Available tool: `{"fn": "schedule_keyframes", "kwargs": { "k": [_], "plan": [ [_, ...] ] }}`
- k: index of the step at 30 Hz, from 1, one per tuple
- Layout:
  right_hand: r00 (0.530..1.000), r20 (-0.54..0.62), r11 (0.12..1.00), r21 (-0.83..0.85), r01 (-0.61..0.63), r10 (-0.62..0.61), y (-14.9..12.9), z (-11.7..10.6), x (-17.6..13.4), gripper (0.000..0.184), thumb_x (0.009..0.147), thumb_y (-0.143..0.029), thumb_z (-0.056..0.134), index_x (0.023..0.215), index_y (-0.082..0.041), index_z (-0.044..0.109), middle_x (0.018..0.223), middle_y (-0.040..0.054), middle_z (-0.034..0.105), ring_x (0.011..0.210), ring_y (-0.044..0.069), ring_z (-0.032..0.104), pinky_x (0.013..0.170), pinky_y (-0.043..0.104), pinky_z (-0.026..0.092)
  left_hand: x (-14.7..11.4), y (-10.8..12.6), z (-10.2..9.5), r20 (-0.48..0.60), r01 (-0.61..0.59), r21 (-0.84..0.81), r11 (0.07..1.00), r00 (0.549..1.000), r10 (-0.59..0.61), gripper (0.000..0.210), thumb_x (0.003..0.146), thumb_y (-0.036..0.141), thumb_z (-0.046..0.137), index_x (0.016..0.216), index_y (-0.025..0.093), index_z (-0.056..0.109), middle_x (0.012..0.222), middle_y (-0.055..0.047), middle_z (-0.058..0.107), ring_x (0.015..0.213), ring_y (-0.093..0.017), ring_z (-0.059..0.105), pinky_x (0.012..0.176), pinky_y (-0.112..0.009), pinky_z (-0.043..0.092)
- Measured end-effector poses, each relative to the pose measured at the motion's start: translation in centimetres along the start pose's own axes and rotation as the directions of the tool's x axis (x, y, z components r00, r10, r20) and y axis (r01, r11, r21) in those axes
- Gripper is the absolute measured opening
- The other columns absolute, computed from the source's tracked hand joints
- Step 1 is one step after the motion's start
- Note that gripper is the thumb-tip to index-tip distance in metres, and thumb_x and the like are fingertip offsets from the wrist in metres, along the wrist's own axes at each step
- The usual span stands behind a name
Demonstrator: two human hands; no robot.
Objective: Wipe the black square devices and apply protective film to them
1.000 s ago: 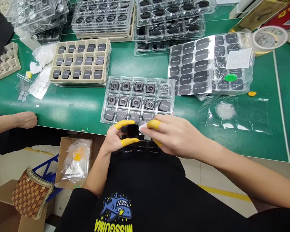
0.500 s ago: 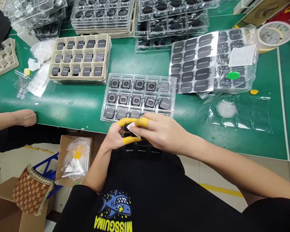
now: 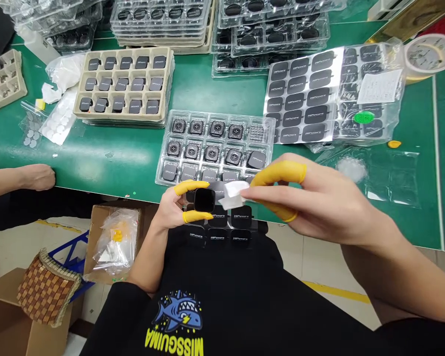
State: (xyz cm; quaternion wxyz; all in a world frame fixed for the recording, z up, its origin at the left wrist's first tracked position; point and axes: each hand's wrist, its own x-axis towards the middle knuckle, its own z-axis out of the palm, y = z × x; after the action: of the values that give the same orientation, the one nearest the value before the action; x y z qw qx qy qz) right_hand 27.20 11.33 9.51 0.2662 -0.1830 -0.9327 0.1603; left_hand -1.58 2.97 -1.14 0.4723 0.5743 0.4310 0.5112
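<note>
1. In view, the near edge of the table (image 3: 107,158) is being overlapped by the watch (image 3: 204,200); green surface is being shown leftward, toward a co-worker's fist (image 3: 40,177).
2. The space just beyond the watch is being taken up by the clear tray (image 3: 258,133); farther back, room is being narrowed by the beige tray (image 3: 120,116) and label sheets (image 3: 302,99).
3. The watch is being pinched by the left hand (image 3: 170,203); a white cloth (image 3: 233,195) is being held, just beside, by the right hand (image 3: 324,198).
4. The dark screen is being turned upward; the long axis is not being shown clearly.
</note>
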Motion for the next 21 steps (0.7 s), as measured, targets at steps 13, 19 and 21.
{"fn": "schedule_keyframes", "kwargs": {
  "k": [13, 19, 21],
  "plan": [
    [0.978, -0.013, 0.978, 0.002, 0.209, -0.209, -1.8, 6.3, 1.9, 0.028, 0.114, -0.011, 0.047, 0.121, -0.015, 0.073, 0.098, 0.0086, 0.076, 0.088, 0.021, 0.062, 0.074, 0.035, 0.050, 0.0, -1.7, 0.3, 0.086, -0.036, 0.054, 0.998, 0.996, 0.032, 0.068, 0.080, 0.063, 0.094, 0.132, 0.022, 0.082, 0.111, -0.009, 0.087, 0.092, -0.023, 0.083, 0.073, -0.028, 0.067],
    [0.941, 0.282, 0.982, 0.037, 0.183, -0.186, 0.4, 1.5, 1.0, 0.039, 0.104, 0.000, 0.044, 0.111, -0.021, 0.075, 0.096, 0.0080, 0.074, 0.085, 0.022, 0.060, 0.068, 0.036, 0.048, -0.1, -1.1, -0.2, 0.020, -0.033, 0.021, 0.999, 0.999, 0.033, 0.075, 0.062, 0.066, 0.104, 0.120, 0.020, 0.086, 0.111, -0.012, 0.088, 0.097, -0.026, 0.084, 0.076, -0.032, 0.071],
    [0.973, 0.200, 0.993, -0.012, 0.121, -0.117, 0.7, 0.2, 0.1, 0.037, 0.107, -0.003, 0.045, 0.119, -0.023, 0.075, 0.100, 0.0087, 0.074, 0.086, 0.023, 0.061, 0.068, 0.037, 0.050, -0.2, -0.4, -0.3, 0.003, -0.030, 0.008, 1.000, 1.000, 0.030, 0.074, 0.062, 0.061, 0.106, 0.121, 0.020, 0.086, 0.111, -0.012, 0.088, 0.098, -0.025, 0.083, 0.077, -0.033, 0.072]
  ]
}}
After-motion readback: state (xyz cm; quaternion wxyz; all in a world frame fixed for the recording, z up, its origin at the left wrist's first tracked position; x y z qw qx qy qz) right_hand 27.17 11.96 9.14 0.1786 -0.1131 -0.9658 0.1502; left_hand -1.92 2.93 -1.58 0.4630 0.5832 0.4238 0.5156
